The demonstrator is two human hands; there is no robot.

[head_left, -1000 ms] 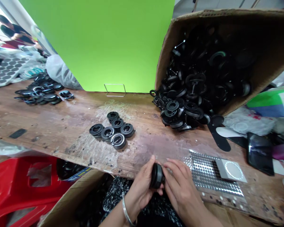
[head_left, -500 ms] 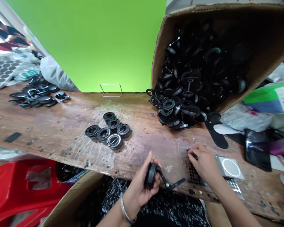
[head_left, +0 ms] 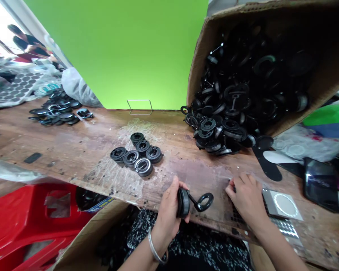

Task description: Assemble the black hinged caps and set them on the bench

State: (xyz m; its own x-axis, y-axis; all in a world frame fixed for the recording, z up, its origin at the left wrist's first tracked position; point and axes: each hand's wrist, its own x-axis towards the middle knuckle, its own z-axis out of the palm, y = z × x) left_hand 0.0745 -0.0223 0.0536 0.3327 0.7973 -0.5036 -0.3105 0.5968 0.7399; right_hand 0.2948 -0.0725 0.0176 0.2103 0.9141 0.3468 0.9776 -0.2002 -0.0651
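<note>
My left hand (head_left: 169,205) is closed around a black round holder (head_left: 183,202) with a ribbed edge. From its side sticks out a hinged arm ending in a flat black ring (head_left: 206,201), turned toward the right. My right hand (head_left: 247,195) rests low over the bench, thumb and fingertips pinched together. A small dark piece shows at those fingertips; its kind is not clear. Partly under this hand lies a sheet of small black dots (head_left: 237,216). Several folded black ring holders (head_left: 142,166) stand grouped on the bench, left of my hands.
A tipped cardboard box (head_left: 196,56) spills black holders (head_left: 214,139) at the back right. A white box with a ring print (head_left: 285,205) and a phone (head_left: 319,184) lie to the right. Black discs (head_left: 56,113) are heaped at the left. A red stool (head_left: 22,203) stands below the edge.
The holder in my left hand has turned, and its ring now shows its open face and sits higher. My right hand stays low over the dotted sheet, fingers drawn closer together. The whole view has shifted.
</note>
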